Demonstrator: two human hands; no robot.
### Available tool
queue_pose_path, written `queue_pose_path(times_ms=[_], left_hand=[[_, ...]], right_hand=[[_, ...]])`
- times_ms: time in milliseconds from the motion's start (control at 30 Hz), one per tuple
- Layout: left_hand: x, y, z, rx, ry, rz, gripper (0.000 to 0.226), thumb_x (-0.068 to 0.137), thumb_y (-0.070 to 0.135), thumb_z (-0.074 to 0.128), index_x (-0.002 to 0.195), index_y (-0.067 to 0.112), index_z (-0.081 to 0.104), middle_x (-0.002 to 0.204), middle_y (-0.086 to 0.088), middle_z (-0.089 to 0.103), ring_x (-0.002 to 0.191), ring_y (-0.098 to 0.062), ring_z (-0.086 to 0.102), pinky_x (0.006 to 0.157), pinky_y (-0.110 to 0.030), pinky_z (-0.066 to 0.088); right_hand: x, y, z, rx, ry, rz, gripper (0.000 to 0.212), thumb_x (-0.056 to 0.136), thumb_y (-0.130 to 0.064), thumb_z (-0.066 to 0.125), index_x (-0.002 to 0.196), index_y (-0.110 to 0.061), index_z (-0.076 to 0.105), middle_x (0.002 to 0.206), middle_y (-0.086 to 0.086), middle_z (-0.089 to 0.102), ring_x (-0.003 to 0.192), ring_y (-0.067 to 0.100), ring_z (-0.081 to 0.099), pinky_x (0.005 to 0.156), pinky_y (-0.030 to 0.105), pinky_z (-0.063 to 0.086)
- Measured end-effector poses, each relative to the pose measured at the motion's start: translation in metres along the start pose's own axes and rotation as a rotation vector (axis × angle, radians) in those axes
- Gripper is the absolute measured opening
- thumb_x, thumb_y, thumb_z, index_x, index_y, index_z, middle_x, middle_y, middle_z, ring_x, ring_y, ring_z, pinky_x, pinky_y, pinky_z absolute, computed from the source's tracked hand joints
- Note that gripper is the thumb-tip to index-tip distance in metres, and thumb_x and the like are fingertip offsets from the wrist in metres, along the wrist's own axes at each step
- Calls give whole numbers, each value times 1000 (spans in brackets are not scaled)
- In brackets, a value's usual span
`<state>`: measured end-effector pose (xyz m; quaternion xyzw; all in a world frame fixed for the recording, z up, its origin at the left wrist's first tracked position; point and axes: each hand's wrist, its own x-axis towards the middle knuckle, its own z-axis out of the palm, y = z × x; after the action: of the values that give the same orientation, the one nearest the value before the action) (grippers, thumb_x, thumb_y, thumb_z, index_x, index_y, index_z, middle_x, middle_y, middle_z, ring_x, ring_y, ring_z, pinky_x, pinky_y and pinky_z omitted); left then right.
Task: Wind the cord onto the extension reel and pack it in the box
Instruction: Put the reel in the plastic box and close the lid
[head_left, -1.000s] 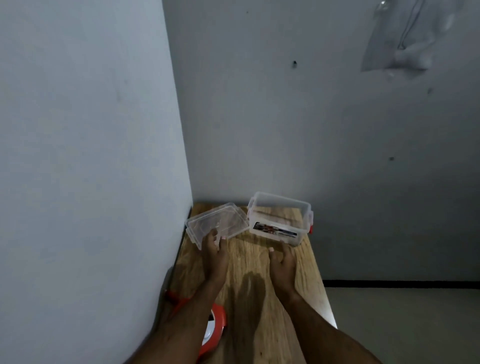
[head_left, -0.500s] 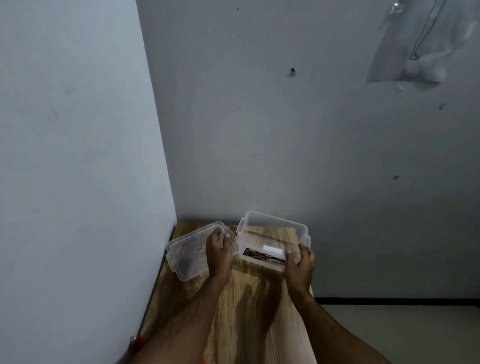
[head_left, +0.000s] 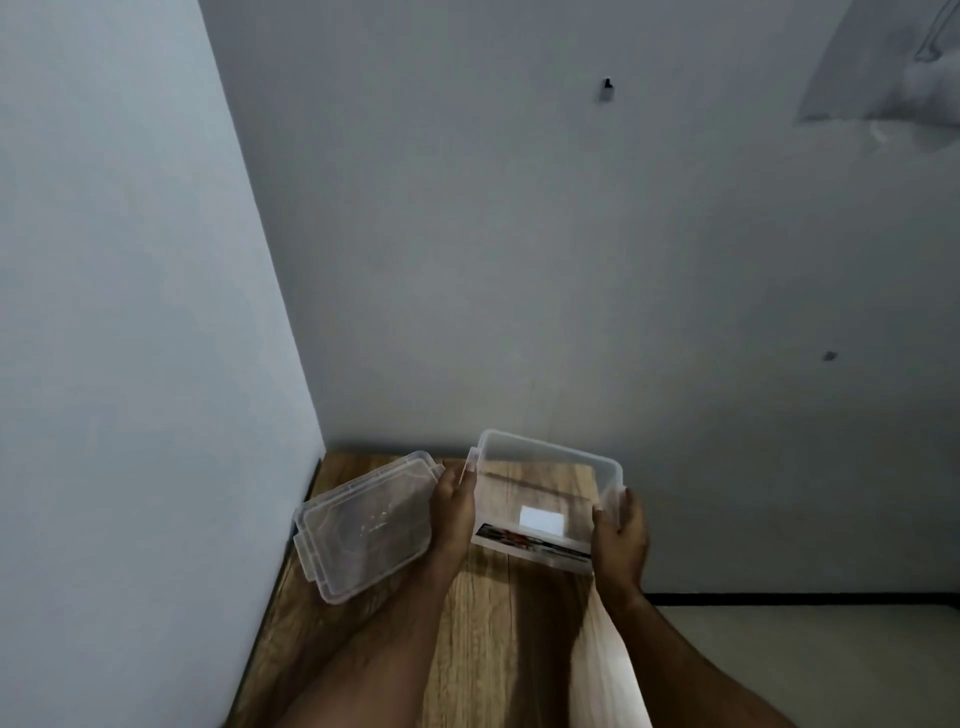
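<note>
Both hands are now lifting the box (head_left: 550, 470) off the desk (head_left: 483, 623): left hand (head_left: 453, 512) and right hand (head_left: 621, 538) gripping its ends, label (head_left: 532, 543) unreadable, lid (head_left: 363, 525) lying left.

Head view, forward-down, close over table (head_left: 488, 639), seemingly corner

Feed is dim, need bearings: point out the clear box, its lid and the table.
clear box (head_left: 550, 470): head view, far wall
lid (head_left: 363, 525): head view, flat centre panel
table (head_left: 498, 634): head view, bare wood between forearms
</note>
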<state>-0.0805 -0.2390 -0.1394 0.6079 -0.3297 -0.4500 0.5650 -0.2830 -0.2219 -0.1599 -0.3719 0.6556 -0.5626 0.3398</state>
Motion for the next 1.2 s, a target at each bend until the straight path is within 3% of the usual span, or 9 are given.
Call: queue_pose_path(times_ms=[67,133,267,400,533,667,833,1033,1200], left_hand=[[1,0,2,4,-27,9,13,102,33,52,107,32,64,106,-2,69,100,-25,66,87,-48,56],[-1,-1,4,3,-43,1,19,103,31,49,120,33,59,107,-1,68,97,-22,67,83,-47,59],[-4,-4,5,12,-31,-6,21,105,22,46,122,31,56,99,7,64,89,-13,66,82,-48,60],[-13,1,1,6,-16,-14,27,104,13,46,124,26,57,99,10,64,90,-11,64,85,-44,57],[-32,8,-7,3,20,9,37,102,9,48,138,19,52,119,-1,63,99,-14,63,81,-30,56],[-62,19,-18,13,39,15,40,101,7,49,140,17,51,124,-2,60,111,-21,59,94,-36,52],[-105,25,-37,28,37,49,38,103,10,48,140,18,50,127,0,57,113,-17,55,87,-29,48],[-162,18,-60,29,70,67,41,102,12,50,143,13,48,131,-2,58,116,-18,57,90,-31,49],[-207,6,-78,21,61,31,41,102,13,50,143,15,49,130,-2,61,112,-19,61,89,-32,54]], right_hand=[[1,2,2,18,7,15,59,97,4,56,152,-6,40,152,12,47,140,26,43,106,29,34],[1,2,2,28,11,18,62,93,14,47,152,-5,40,151,13,48,140,26,44,107,30,35],[-2,3,1,85,8,45,70,87,23,38,152,-4,40,152,14,46,141,27,44,113,38,37],[-10,-1,-2,101,14,38,69,86,24,36,150,-2,41,150,14,48,140,27,45,111,32,36],[-25,-16,-9,129,11,30,66,86,24,36,148,0,44,148,16,50,139,29,46,112,35,37],[-50,-31,-23,120,2,34,65,88,22,36,149,0,43,147,16,51,138,29,47,109,32,38],[-87,-40,-42,114,-28,32,66,88,21,36,149,-3,43,149,15,50,141,30,45,114,43,39],[-138,-46,-75,79,-93,15,66,90,19,37,151,-5,40,148,14,49,140,29,44,104,31,39],[-173,-32,-98,64,-117,24,69,88,21,36,152,-6,39,152,14,47,142,29,42,114,44,40]])
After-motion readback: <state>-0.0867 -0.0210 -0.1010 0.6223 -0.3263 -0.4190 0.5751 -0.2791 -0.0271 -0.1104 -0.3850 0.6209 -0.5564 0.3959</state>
